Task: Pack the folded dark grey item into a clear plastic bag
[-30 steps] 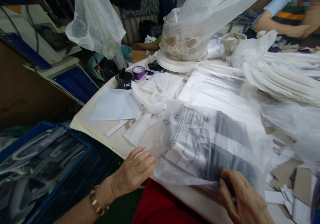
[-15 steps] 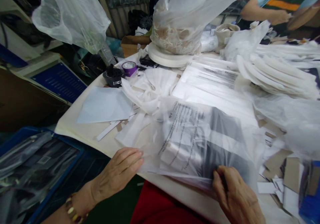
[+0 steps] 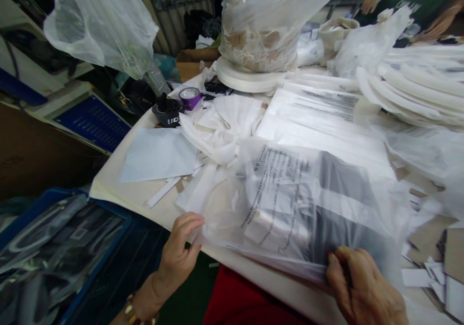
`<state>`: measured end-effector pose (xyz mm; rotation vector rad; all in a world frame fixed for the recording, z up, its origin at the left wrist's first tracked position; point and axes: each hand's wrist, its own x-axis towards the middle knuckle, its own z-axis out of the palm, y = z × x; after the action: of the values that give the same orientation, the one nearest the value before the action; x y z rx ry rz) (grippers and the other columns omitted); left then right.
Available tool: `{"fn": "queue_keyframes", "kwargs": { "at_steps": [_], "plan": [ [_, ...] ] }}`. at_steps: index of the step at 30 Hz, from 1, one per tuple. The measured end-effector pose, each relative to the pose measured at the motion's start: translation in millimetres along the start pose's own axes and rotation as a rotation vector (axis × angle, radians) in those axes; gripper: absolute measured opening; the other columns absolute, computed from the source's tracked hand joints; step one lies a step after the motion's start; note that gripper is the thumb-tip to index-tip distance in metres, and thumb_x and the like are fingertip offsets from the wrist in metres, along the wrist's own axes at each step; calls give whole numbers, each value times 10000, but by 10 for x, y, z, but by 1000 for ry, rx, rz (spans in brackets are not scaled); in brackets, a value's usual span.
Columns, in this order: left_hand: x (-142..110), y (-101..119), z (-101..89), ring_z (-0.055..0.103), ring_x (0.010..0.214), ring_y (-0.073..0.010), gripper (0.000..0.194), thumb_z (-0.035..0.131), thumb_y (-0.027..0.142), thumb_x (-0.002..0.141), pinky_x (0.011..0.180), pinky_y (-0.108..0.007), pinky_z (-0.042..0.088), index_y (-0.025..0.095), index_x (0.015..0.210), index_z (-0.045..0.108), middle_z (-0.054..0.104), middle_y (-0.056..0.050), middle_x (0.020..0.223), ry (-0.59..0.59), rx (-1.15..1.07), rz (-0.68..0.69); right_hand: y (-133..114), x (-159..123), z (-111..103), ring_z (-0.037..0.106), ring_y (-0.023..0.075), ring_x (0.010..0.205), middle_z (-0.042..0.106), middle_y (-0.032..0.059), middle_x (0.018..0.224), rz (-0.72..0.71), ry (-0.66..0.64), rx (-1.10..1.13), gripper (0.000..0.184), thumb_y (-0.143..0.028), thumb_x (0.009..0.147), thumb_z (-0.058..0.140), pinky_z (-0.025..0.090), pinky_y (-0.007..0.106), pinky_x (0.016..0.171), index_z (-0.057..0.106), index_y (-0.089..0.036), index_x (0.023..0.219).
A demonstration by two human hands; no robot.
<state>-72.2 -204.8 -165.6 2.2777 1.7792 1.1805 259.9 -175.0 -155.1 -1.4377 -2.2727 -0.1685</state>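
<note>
Head view: printed plastic bag (image 3: 277, 194) looked light, slippery, best held by edges.
Right hand (image 3: 364, 281) pinched its near edge; left hand (image 3: 178, 252), thumb and fingers parted, touched its left end.

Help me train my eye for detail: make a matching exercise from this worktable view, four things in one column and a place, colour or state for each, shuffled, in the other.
Things
1. Printed plastic bag
2. Tape roll
3. Crate
4. Flat sheet

Places, colours or states
A. Light blue, lying on the table
B. Low down, left of the table, with things inside
C. Touched by the right hand
D. Purple

Right pairs: 1-C, 2-D, 3-B, 4-A
</note>
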Motion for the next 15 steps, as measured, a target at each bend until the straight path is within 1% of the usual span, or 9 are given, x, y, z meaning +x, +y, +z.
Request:
{"fn": "queue_keyframes", "kwargs": {
  "at_steps": [3,4,5,6,8,10,11,13,15],
  "plan": [
    [-20,64,127,582,841,-138,103,500,92,818,781,-258,508,171,883,517,566,-32,871,61,-87,-193,4,-6,6,507,105,499,464,-7,646,0,12,-10,262,-310,950,309,380,238,520,462,-164,794],
    [-10,85,137,581,799,-128,97,490,81,815,730,-238,509,175,831,502,560,-22,835,66,-117,-225,8,-8,7,509,106,497,467,-6,646,-6,13,-16,262,-311,949,311,380,241,519,463,-162,798],
    [10,104,122,577,759,-119,123,472,59,812,684,-225,505,178,786,487,554,-12,797,73,-140,-222,12,-11,8,511,108,495,471,-5,647,-13,9,-20,259,-316,947,316,381,243,517,464,-161,802],
    [38,121,80,574,737,-115,160,449,30,810,660,-224,501,178,758,479,553,-8,771,72,-151,-180,17,-15,8,517,110,497,474,-3,651,-21,-3,-21,256,-323,945,323,383,244,516,466,-160,808],
    [99,138,-72,576,768,-133,204,421,-11,812,669,-254,508,169,757,500,572,-23,769,39,-129,0,24,-20,8,526,114,502,482,3,659,-23,-20,-17,255,-335,942,331,386,248,510,467,-160,816],
    [140,123,-260,565,890,-180,192,434,-15,824,734,-307,518,144,814,543,604,-66,844,-61,-55,186,24,-20,8,531,118,506,493,9,665,-14,-24,-19,252,-337,940,334,390,250,507,470,-162,820],
    [146,101,-341,552,934,-195,187,444,-19,823,762,-323,516,130,840,555,609,-79,872,-98,-10,239,21,-18,8,530,119,503,496,11,663,-13,-16,-22,251,-334,940,332,391,251,506,471,-162,821],
    [130,34,-441,532,979,-208,192,474,-42,804,812,-343,502,109,882,564,605,-93,903,-95,99,281,16,-12,11,527,121,497,495,11,653,-10,-1,-29,253,-330,940,330,392,253,505,474,-163,817],
    [100,-44,-444,516,1027,-220,264,492,-71,778,866,-371,480,100,967,561,593,-109,973,-80,198,286,11,-9,14,529,123,498,492,11,647,-9,2,-25,253,-327,939,329,395,254,509,473,-164,809]
  ]
}}
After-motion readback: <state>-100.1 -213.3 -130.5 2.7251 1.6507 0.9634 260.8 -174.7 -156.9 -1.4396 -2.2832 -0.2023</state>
